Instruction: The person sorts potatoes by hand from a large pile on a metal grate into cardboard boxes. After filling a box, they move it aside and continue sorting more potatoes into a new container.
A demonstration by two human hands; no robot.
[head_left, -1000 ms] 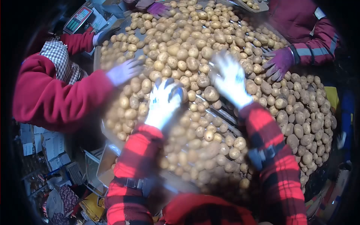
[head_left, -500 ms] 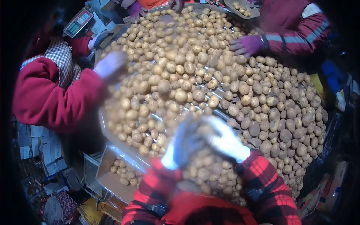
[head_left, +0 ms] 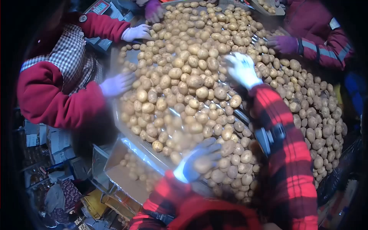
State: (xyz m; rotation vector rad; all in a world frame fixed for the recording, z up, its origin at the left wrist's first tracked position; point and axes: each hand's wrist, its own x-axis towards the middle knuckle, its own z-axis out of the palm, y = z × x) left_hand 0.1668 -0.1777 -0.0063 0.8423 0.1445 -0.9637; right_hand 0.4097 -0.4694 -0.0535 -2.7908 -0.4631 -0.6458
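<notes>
My left hand (head_left: 195,161), in a white glove with a blue-grey palm, is at the near edge of the potato heap. A blurred potato (head_left: 202,164) lies against its palm, with the fingers curving past it. Farther out, my right hand (head_left: 242,69) stretches over the middle of the heap in a white glove. Its fingers are apart, with the tips right at the pale potatoes (head_left: 205,65). Below my left hand, more potatoes (head_left: 230,168) are bunched near my body.
Browner potatoes (head_left: 310,115) spread along the right side. Another person's gloved hands (head_left: 117,84) rest by the left edge; a purple-gloved hand (head_left: 283,45) is at the upper right. A cardboard box (head_left: 126,182) with potatoes stands at the lower left. A scale (head_left: 100,7) is at the upper left.
My hands were together near me and have parted. My right hand has reached forward over the heap; my left stays near the front edge. The view has shifted slightly.
</notes>
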